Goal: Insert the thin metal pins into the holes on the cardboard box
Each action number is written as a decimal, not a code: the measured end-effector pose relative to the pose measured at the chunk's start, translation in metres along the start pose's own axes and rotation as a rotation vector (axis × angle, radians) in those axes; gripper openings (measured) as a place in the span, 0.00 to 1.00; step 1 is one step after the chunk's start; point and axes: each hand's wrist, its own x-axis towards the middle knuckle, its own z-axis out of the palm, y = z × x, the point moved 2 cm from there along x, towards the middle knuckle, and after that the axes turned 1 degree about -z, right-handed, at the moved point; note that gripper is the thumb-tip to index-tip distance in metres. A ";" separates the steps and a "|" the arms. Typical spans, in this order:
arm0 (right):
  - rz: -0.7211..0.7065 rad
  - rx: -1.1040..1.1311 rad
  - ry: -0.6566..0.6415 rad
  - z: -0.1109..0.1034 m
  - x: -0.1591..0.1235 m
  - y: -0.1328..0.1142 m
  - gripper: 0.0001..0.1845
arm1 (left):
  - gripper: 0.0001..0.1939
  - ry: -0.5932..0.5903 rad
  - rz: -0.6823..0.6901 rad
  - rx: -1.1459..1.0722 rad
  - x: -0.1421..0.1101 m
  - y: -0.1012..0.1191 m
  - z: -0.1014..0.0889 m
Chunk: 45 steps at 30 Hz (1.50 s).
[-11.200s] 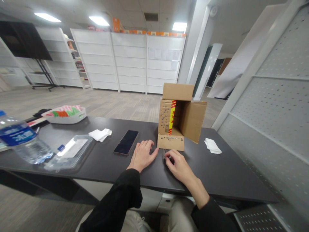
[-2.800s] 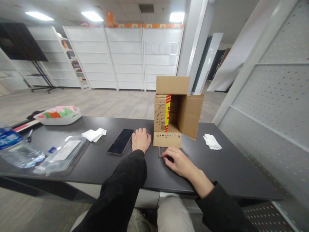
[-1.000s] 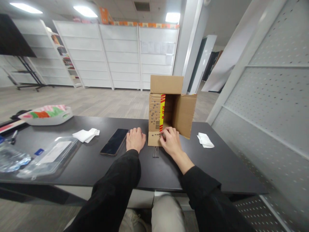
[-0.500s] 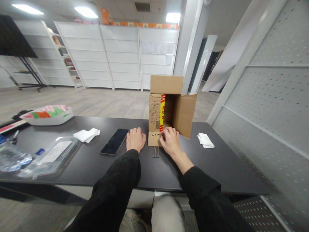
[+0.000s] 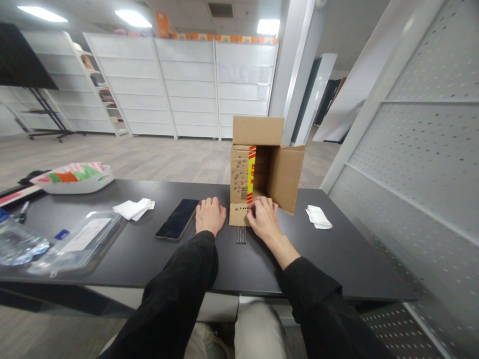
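Observation:
An open cardboard box stands on its side, its opening towards me and a lower flap folded down at the front. A row of small dark dots, holes or heads, marks this flap. My right hand is over the flap's right part with thumb and fingertips pinched together; whatever is between them is too small or hidden to make out. Several thin metal rods, like long nails, lie just below the flap's edge. My left hand rests curled on the table, left of the flap and beside a phone.
The box's left face bears dark dots and yellow-red tape. White tissues and a folded tissue lie either side on the black table. At left are a clear plastic case, a bottle and a white basket.
Almost nothing differs. The right hand's fingertips have shifted very slightly at the flap; the left hand, box and metal rods stay where they were.

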 end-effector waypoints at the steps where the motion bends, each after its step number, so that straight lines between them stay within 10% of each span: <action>1: 0.000 0.003 0.002 0.000 0.000 0.000 0.05 | 0.12 -0.004 -0.002 -0.002 0.000 0.000 0.000; 45: 0.015 0.026 0.039 -0.002 0.000 0.000 0.04 | 0.12 -0.014 -0.010 0.012 0.000 0.001 -0.002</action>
